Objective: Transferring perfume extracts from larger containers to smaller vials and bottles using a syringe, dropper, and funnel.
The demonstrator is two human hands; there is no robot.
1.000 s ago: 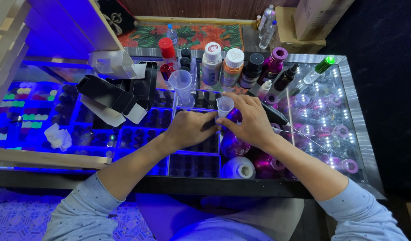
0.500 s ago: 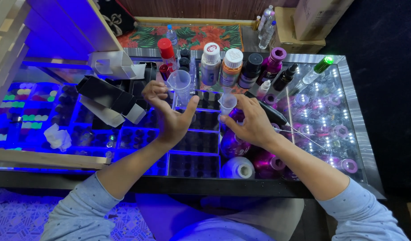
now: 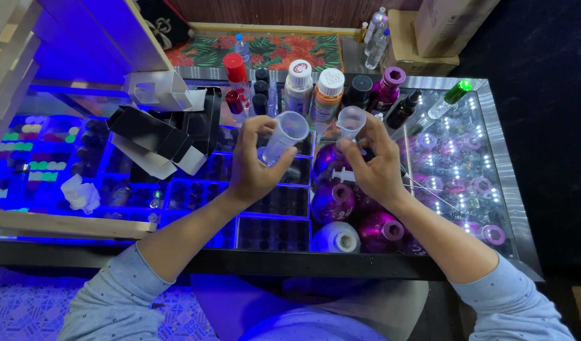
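Observation:
My left hand [image 3: 252, 167] holds a clear plastic measuring cup [image 3: 284, 136], tilted with its mouth up and to the right. My right hand [image 3: 376, 167] grips a small clear funnel [image 3: 351, 121] by its stem, upright. The two hands are a short way apart above a glass counter [image 3: 492, 151] lit blue. A syringe [image 3: 344, 175] lies by the right hand's fingers, over purple round bottles [image 3: 333, 203].
A row of bottles stands behind the hands: red-capped [image 3: 235, 79], white [image 3: 299, 85], orange [image 3: 326, 93], black [image 3: 357, 91], purple [image 3: 386, 88], green-capped [image 3: 448, 101]. Black and white boxes [image 3: 158, 136] lie at left. A white bottle [image 3: 335, 237] and trays of small vials [image 3: 271, 230] sit near the front edge.
My left hand left the right hand, reached back, and took up the clear measuring cup, bringing it toward the funnel. My right hand raised the funnel a little.

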